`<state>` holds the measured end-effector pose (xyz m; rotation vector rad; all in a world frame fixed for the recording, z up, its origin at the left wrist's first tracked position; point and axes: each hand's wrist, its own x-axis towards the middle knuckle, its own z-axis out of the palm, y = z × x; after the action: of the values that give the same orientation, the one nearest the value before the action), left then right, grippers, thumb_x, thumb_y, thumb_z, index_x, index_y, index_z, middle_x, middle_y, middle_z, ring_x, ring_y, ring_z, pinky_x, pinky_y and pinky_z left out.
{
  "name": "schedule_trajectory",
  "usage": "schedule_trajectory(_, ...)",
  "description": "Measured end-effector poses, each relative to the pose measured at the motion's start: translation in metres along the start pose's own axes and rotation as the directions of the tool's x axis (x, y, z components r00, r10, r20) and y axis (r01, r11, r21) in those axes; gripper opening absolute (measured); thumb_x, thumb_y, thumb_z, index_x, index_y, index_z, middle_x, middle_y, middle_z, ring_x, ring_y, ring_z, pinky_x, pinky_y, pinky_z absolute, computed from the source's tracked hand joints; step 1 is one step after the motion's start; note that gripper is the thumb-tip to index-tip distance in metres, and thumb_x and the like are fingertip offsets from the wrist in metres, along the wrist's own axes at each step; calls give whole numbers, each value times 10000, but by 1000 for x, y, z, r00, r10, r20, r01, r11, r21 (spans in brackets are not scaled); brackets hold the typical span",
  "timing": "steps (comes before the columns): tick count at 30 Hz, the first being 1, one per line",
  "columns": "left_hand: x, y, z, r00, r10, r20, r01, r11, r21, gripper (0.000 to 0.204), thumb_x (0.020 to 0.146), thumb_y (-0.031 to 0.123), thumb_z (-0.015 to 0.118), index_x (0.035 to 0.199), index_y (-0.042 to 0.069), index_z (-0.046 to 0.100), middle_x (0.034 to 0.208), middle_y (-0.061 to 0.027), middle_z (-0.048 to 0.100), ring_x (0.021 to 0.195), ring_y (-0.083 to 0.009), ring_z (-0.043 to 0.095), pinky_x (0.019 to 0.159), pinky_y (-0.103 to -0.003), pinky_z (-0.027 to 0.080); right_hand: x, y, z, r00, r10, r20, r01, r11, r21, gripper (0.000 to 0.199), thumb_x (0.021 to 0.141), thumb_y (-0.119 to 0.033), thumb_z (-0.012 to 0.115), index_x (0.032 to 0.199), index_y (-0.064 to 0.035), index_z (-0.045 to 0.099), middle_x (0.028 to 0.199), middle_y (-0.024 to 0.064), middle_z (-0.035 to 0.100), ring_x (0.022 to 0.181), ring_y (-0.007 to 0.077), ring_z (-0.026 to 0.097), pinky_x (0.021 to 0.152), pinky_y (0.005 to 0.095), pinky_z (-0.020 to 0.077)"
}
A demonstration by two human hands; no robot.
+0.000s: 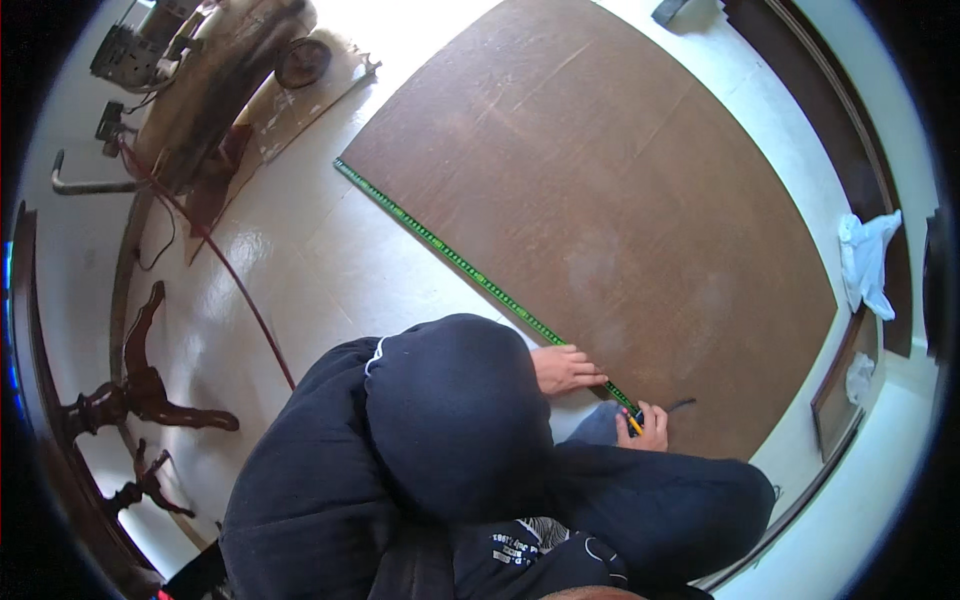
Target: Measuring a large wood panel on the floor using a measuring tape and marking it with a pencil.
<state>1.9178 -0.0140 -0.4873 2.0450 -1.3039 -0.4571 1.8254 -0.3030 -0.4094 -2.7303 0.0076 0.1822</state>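
Note:
A large brown board (610, 200) lies flat on the pale tiled floor. A green tape measure (450, 258) is stretched along the board's left edge, from its far corner down to my hands. My left hand (565, 368) lies flat with fingers extended, pressing the tape against the board edge. My right hand (650, 425) is closed around the tape's near end, where a small yellow-orange part shows and a short dark strap (682, 404) trails onto the board. My bent knees in dark clothing (455, 420) hide my forearms.
Carved dark wooden legs (140, 385) lie on the floor at the left. A red cable (225, 265) runs up to a machine (150, 45) and wood pieces at top left. White cloths (868, 262) and dark wooden frames (838, 385) sit along the right wall.

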Motion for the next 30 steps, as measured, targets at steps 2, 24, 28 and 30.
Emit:
schedule_trajectory(2, 0, -11, -12, 993, 37, -116, -40, 999, -22, 509, 1006, 244, 518, 1500, 123, 503, 1287, -66, 617, 1117, -230, 600, 967, -385, 456, 2, 2, 2, 1000, -4, 31, 6, 998, -68, 467, 812, -249, 815, 1222, -88, 657, 1170, 162, 606, 1066, 389, 626, 876, 479, 534)
schedule_trajectory(24, -70, -75, -155, 932, -250, -261, 294, 945, 142, 218, 899, 351, 727, 942, 137, 712, 931, -57, 724, 876, -297, 706, 765, -438, 555, 29, -24, -12, 991, -57, -122, 39, 988, -151, 134, 875, -178, 740, 991, -130, 695, 975, 50, 608, 900, 279, 592, 720, 414, 523)
schedule_trajectory(28, -83, -92, -168, 911, -330, -247, 399, 857, 327, 175, 914, 326, 709, 944, 154, 710, 909, -33, 712, 918, -261, 656, 879, -396, 472, 28, -19, -4, 981, -80, -178, 51, 985, -163, 113, 884, -180, 726, 987, -146, 692, 981, 46, 612, 904, 282, 595, 719, 422, 523)
schedule_trajectory(30, -85, -98, -162, 927, -236, -292, 347, 838, 421, 147, 921, 278, 713, 978, 143, 699, 937, -24, 677, 952, -253, 607, 916, -394, 432, 31, -13, 0, 979, -92, -181, 62, 985, -163, 112, 881, -177, 724, 985, -150, 693, 979, 46, 612, 903, 285, 594, 717, 427, 522)
